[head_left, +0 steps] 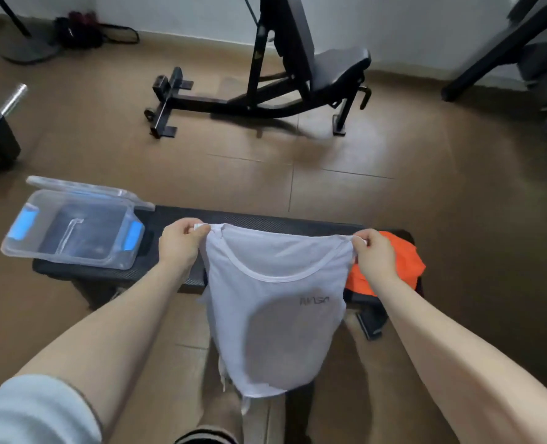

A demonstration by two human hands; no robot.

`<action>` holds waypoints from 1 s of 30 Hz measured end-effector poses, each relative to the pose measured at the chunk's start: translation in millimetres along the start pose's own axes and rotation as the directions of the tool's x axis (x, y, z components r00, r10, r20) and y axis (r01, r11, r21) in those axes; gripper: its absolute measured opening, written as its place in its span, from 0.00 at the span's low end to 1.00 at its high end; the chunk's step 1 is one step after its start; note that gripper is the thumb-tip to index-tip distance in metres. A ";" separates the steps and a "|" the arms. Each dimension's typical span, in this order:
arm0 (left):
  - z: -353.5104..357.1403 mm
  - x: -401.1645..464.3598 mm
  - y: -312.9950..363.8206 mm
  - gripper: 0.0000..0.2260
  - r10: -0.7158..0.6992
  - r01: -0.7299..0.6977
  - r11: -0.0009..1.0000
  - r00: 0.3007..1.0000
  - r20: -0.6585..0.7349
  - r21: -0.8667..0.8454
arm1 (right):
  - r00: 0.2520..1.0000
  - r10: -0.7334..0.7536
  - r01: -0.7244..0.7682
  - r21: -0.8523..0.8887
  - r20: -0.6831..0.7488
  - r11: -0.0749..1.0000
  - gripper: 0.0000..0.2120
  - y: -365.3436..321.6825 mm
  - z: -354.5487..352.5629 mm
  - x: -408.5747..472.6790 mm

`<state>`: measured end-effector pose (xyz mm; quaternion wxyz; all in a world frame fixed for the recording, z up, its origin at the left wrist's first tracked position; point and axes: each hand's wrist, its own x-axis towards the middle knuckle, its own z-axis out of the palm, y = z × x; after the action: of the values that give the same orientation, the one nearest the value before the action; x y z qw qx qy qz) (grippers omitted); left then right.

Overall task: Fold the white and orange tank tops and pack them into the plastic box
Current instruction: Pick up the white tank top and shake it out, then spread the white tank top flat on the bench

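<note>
Our left hand (179, 241) and right hand (373, 251) each pinch a shoulder strap of the white tank top (275, 312), hanging it flat above the bench (265, 221) for folding. The orange tank top (400, 264) waits behind it, right; the open plastic box (68, 253) sits left, ready.

The room around me is evenly, softly lit, with no hard glare. The brown floor (329, 161) carries a dull sheen and a blurred shadow under the weight bench (265, 91). My white top (272, 315) is thin enough that light passes through, a darker patch showing in its middle. The wide lens bends the edges, stretching my forearms and the sleeve (32, 411) at the corner. Everything looks slightly soft, the far corners most
</note>
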<state>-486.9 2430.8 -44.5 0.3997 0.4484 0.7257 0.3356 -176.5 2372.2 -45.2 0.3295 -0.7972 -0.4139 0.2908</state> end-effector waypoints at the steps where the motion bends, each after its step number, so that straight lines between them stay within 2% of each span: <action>1: 4.4 21.7 -4.6 0.03 -0.011 0.011 1.000 1.000 0.009 0.009 | 1.000 0.018 -0.017 -0.021 0.013 1.000 0.07 -1.5 14.3 13.7; 3: 15.8 67.6 -9.9 0.04 -0.016 0.016 1.000 0.999 0.041 0.016 | 0.998 0.063 -0.063 -0.027 0.020 0.998 0.06 -6.6 43.5 45.8; 7: 47.7 163.0 -21.0 0.07 -0.067 0.078 0.985 0.995 0.078 -0.152 | 0.991 0.132 -0.132 0.032 0.004 0.991 0.09 -0.1 109.5 124.1; 9: 66.6 203.4 -38.6 0.08 -0.079 0.095 0.980 0.992 0.095 -0.175 | 0.987 0.163 -0.163 0.051 0.002 0.985 0.10 14.0 139.0 158.1; 12: 92.7 249.4 -66.1 0.07 -0.112 0.133 0.976 0.986 0.125 -0.171 | 0.982 0.189 -0.187 0.055 -0.030 0.981 0.11 32.0 174.3 197.3; 17: 127.6 308.9 -104.3 0.05 -0.138 0.154 0.977 0.984 0.115 -0.145 | 0.982 0.190 -0.190 0.030 -0.007 0.981 0.10 60.6 228.9 247.8; 20: 152.1 328.2 -129.5 0.04 -0.154 0.171 0.978 0.978 0.137 -0.117 | 0.983 0.182 -0.182 -0.036 -0.020 0.983 0.07 82.7 253.0 266.6; 22: 168.3 336.9 -145.2 0.01 -0.168 0.182 0.979 0.975 0.143 -0.092 | 0.984 0.176 -0.178 -0.098 -0.022 0.979 0.09 96.2 267.0 276.7; 24: 181.5 346.1 -160.0 0.14 -0.161 0.166 0.986 0.978 0.129 -0.025 | 0.986 0.166 -0.160 -0.167 0.018 0.973 0.15 108.8 283.9 282.2; 25: 185.7 349.4 -168.3 0.20 -0.121 0.115 0.992 0.985 0.126 0.048 | 0.987 0.152 -0.139 -0.208 0.046 0.968 0.18 114.3 293.1 283.2; 26: 190.2 350.8 -176.5 0.25 -0.022 -0.002 0.984 0.991 0.133 0.175 | 0.990 0.122 -0.101 -0.250 0.070 0.963 0.20 119.9 301.9 284.1; 27: 194.0 348.5 -182.9 0.27 0.115 -0.165 0.930 0.979 0.169 0.327 | 0.992 0.077 -0.044 -0.298 0.099 0.954 0.21 124.1 309.5 283.4; 28: 198.3 345.5 -191.4 0.27 0.259 -0.335 0.835 0.939 0.226 0.437 | 0.992 0.015 0.030 -0.352 0.124 0.936 0.21 127.2 315.6 281.1; 30: 205.3 330.8 -201.7 0.26 0.413 -0.541 0.689 0.840 0.352 0.483 | 0.979 -0.149 0.198 -0.460 0.142 0.865 0.21 128.9 324.7 269.3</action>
<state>-475.2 2686.0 -400.8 0.2232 0.7532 0.6009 0.1476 -223.8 2637.2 -394.7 0.1289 -0.7970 -0.5585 0.1904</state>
